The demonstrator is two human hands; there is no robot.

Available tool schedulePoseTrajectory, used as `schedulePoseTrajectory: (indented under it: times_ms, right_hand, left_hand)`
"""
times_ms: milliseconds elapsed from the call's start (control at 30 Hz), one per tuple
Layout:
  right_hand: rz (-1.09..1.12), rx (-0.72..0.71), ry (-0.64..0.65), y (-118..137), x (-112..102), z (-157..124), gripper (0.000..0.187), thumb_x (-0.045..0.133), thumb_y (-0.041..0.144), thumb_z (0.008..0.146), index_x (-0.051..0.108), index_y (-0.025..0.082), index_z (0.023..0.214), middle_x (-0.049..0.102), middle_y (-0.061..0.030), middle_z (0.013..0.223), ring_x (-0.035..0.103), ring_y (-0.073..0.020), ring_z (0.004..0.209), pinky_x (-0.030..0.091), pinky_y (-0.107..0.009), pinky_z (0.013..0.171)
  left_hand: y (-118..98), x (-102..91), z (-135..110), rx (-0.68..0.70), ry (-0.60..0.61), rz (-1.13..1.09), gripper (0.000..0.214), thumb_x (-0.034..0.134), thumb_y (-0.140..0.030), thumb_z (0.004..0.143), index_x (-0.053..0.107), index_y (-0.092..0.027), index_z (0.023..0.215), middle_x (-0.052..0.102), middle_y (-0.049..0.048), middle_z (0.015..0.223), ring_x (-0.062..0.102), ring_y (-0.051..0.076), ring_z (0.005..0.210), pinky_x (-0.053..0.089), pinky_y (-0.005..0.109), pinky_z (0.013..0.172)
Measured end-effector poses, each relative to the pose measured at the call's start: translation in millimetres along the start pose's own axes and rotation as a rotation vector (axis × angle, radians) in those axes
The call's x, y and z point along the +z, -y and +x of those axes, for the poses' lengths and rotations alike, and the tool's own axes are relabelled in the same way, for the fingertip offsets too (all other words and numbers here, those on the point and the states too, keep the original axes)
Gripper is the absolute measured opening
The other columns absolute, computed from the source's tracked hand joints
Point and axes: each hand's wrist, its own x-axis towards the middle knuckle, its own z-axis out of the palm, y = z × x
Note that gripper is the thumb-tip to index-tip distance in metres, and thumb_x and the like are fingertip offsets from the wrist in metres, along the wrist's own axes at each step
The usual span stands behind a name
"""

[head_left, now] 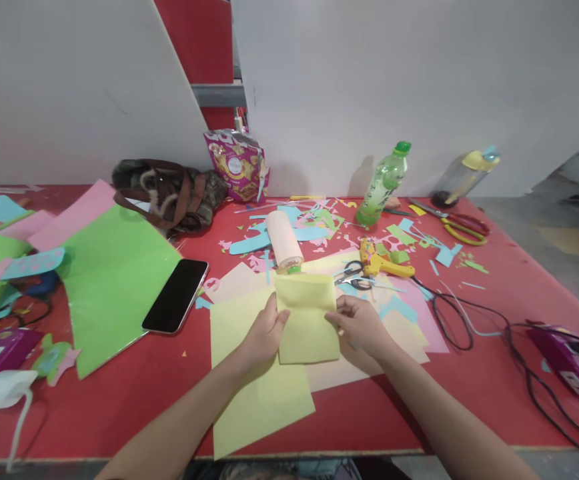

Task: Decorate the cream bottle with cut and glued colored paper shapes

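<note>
A folded sheet of yellow paper (307, 327) is held up between both hands over the table. My left hand (263, 333) pinches its left edge, thumb on the front. My right hand (359, 323) grips the right edge, with the fingers curled behind it. Below lies a larger yellow sheet (249, 400). Just beyond the folded paper, a blue paper airplane-like shape (249, 244) lies under a pale pink paper-wrapped bottle (283, 240). Black-handled scissors (362, 283) and a yellow glue gun (387, 265) rest to the right.
On the left are a phone (177, 297) and green sheets (114, 280). A bag (169, 197), snack packet (237, 167) and green bottle (384, 183) stand at the back. Large shears (462, 225) lie at right. Black cables (512, 347) reach a purple power strip (577, 367). Paper scraps (329, 220) are scattered.
</note>
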Motion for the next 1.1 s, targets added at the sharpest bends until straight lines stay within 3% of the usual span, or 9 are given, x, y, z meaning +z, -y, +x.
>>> schedulePoseTrajectory:
  times_ms: [200, 300, 400, 500, 600, 700, 833, 1000, 1100]
  right_hand:
    - [-0.054, -0.021, -0.04, -3.2, -0.7, 1.2, 0.022, 0.054, 0.031, 0.065, 0.046, 0.019, 0.049, 0.042, 0.0061, 0.041, 0.037, -0.0067, 0.037, 0.029, -0.02, 0.039]
    - [0.019, -0.043, 0.016, -2.5, -1.8, 1.2, 0.013, 0.056, 0.03, 0.064, 0.053, 0.018, 0.061, 0.051, 0.0033, 0.05, 0.047, -0.0102, 0.046, 0.035, -0.022, 0.043]
    - [0.07, -0.06, 0.065, -4.1, -3.1, 2.0, 0.018, 0.06, 0.029, 0.061, 0.055, 0.018, 0.075, 0.058, 0.0006, 0.061, 0.054, -0.0142, 0.057, 0.041, -0.024, 0.051]
    - [-0.032, -0.018, -0.006, -7.7, -4.3, 3.8, 0.016, 0.058, 0.032, 0.063, 0.05, 0.018, 0.061, 0.049, 0.0042, 0.049, 0.046, -0.0106, 0.045, 0.035, -0.022, 0.045]
    - [-0.144, -0.048, -0.096, -9.8, -4.8, 5.6, 0.026, 0.053, 0.036, 0.066, 0.043, 0.018, 0.05, 0.038, 0.0065, 0.043, 0.035, -0.0072, 0.04, 0.028, -0.021, 0.043]
    - [-0.115, -0.088, -0.097, -9.4, -4.1, 6.8, 0.026, 0.051, 0.036, 0.068, 0.043, 0.018, 0.051, 0.039, 0.0055, 0.046, 0.038, -0.0078, 0.043, 0.03, -0.022, 0.045]
    - [0.028, -0.07, -0.034, -7.6, -3.2, 7.1, 0.013, 0.055, 0.03, 0.064, 0.049, 0.018, 0.066, 0.048, 0.0047, 0.053, 0.045, -0.01, 0.048, 0.034, -0.022, 0.047]
    - [-0.082, -0.074, -0.122, -5.3, -3.9, 6.1, 0.023, 0.05, 0.035, 0.068, 0.043, 0.018, 0.053, 0.041, 0.0056, 0.046, 0.039, -0.0082, 0.044, 0.032, -0.022, 0.046]
    - [-0.077, -0.091, -0.152, -3.3, -4.2, 5.8, 0.021, 0.051, 0.035, 0.065, 0.044, 0.018, 0.055, 0.043, 0.0053, 0.048, 0.039, -0.0085, 0.045, 0.031, -0.022, 0.046]
  left_hand:
    - [-1.2, -1.2, -1.7, -0.005, 0.048, 0.07, 0.039, 0.033, -0.031, 0.085, 0.032, -0.014, 0.12, 0.05, 0.0127, 0.118, 0.045, 0.023, 0.11, 0.037, 0.035, 0.089]
    - [-0.9, -1.7, -2.5, -0.018, 0.084, 0.047, 0.04, 0.034, -0.031, 0.085, 0.031, -0.015, 0.121, 0.05, 0.0128, 0.118, 0.047, 0.023, 0.108, 0.04, 0.034, 0.086]
    - [-0.3, -2.0, -2.4, -0.017, 0.154, 0.021, 0.042, 0.036, -0.031, 0.084, 0.03, -0.015, 0.123, 0.051, 0.0126, 0.118, 0.049, 0.023, 0.105, 0.042, 0.033, 0.083]
    - [-1.3, -1.8, -2.7, -0.004, 0.175, 0.037, 0.043, 0.035, -0.03, 0.084, 0.029, -0.015, 0.124, 0.052, 0.012, 0.118, 0.049, 0.023, 0.106, 0.042, 0.033, 0.083]
    - [-3.2, -1.8, -3.3, 0.003, 0.172, 0.095, 0.043, 0.035, -0.03, 0.084, 0.03, -0.014, 0.124, 0.051, 0.0122, 0.119, 0.047, 0.023, 0.108, 0.04, 0.034, 0.087]
    - [-3.3, -3.0, -3.4, 0.001, 0.169, 0.165, 0.04, 0.034, -0.03, 0.085, 0.032, -0.014, 0.122, 0.05, 0.0119, 0.119, 0.047, 0.023, 0.108, 0.038, 0.035, 0.089]
    - [-1.4, -5.4, -2.3, -0.005, 0.218, 0.213, 0.039, 0.032, -0.03, 0.085, 0.033, -0.015, 0.121, 0.054, 0.01, 0.115, 0.05, 0.022, 0.105, 0.04, 0.034, 0.086]
    - [-0.7, -6.4, -1.8, -0.004, 0.227, 0.242, 0.04, 0.032, -0.03, 0.085, 0.033, -0.016, 0.122, 0.057, 0.0096, 0.111, 0.053, 0.021, 0.099, 0.041, 0.033, 0.084]
    - [0.6, -6.7, -2.0, -0.009, 0.229, 0.267, 0.039, 0.033, -0.031, 0.085, 0.034, -0.015, 0.121, 0.057, 0.0102, 0.108, 0.055, 0.021, 0.094, 0.04, 0.033, 0.084]
